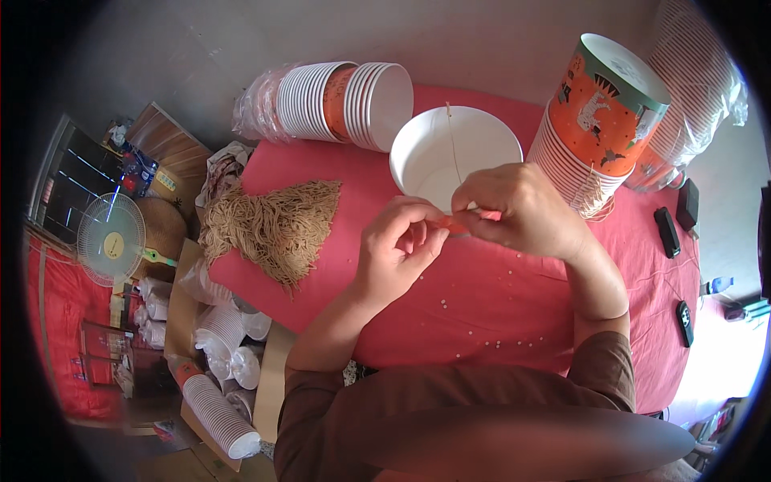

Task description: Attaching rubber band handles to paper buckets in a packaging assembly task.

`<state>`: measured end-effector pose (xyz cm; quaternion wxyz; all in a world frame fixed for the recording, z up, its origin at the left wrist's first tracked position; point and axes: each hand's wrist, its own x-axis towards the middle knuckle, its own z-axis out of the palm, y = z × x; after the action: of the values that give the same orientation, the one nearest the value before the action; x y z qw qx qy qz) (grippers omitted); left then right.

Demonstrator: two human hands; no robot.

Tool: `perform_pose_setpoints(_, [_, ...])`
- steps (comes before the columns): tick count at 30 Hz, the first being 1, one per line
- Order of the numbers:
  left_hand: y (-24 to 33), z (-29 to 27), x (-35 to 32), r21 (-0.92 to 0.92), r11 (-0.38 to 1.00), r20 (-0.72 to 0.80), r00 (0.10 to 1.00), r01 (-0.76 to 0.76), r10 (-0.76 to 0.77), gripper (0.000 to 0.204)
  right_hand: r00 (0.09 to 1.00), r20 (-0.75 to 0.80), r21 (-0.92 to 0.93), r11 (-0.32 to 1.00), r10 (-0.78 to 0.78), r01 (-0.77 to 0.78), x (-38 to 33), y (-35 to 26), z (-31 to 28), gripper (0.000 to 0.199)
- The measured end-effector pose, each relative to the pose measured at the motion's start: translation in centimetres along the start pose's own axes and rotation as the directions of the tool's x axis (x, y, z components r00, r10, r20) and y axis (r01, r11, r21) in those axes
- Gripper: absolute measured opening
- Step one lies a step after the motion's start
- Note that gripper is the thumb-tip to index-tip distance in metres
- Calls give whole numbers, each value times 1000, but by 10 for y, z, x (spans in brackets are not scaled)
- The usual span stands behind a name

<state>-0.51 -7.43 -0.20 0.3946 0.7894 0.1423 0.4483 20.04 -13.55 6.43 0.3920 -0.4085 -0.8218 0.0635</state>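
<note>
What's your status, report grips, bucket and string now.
Left grip and right grip both pinched on thin string. White paper bucket lies on its side, mouth toward the hands. Bundle of strings left, bucket stack right, neither blocking.

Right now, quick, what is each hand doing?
Left hand: fingers pinched shut on a small orange piece.
Right hand: fingers closed on the same orange piece, over the white paper bucket.

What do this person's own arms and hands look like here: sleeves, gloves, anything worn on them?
Both hands are bare: the left hand and the right hand show no gloves, and no rings or watch can be made out. The forearms are uncovered. Short brown sleeves end near the elbows, on a plain brown top without visible markings.
</note>
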Motion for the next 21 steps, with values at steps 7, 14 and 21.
perform_pose_setpoints(7, [-12, 7, 4, 347, 934, -6, 995, -89, 97, 24, 989, 96, -61, 993, 109, -103, -2, 19, -12, 8])
perform_pose_setpoints(14, [-17, 3, 4, 452, 838, 40, 945, -306, 324, 22, 985, 151, -86, 994, 81, -69, -5, 17, -7, 8])
perform_pose_setpoints(21, [-14, 1, 3, 588, 618, 131, 815, -523, 565, 24, 978, 185, -141, 988, 92, -67, -6, 0, -8, 11])
